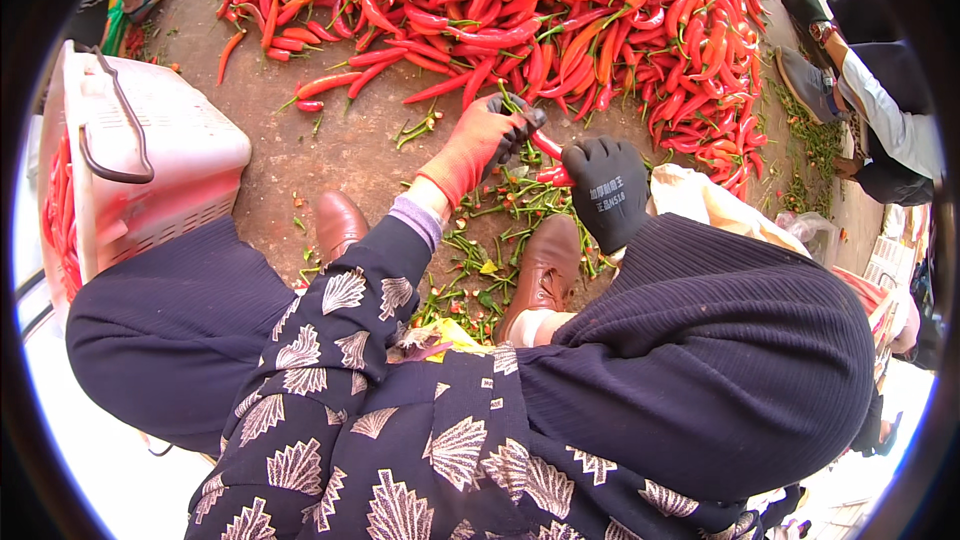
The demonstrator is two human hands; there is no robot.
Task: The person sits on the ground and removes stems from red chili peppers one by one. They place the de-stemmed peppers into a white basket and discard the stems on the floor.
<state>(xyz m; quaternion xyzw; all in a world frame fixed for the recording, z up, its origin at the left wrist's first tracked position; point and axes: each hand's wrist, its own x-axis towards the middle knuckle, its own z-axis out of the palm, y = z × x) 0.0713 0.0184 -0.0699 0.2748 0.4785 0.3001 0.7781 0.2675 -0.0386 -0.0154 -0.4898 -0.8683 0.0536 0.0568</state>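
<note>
My left hand (492, 136), in an orange-red glove with dark fingertips, is closed in a pinch at one end of a red chili pepper (545, 144). A bit of green stem (512, 100) pokes up by its fingers. The chili's other end runs to my right hand (607, 190), in a black glove, whose fingers are curled closed. A second red chili (555, 176) sticks out from the right hand's side; the fingers partly hide it. Green stems (478, 240) litter the ground below both hands.
A big heap of red chilies (540, 20) spreads ahead. At left stands a white plastic crate (165, 130) with a dark handle and chilies inside. My brown shoes (548, 265) flank the stems. Pale cloth (700, 195) lies beside my right knee. Other people's legs and feet (805, 85) are at right.
</note>
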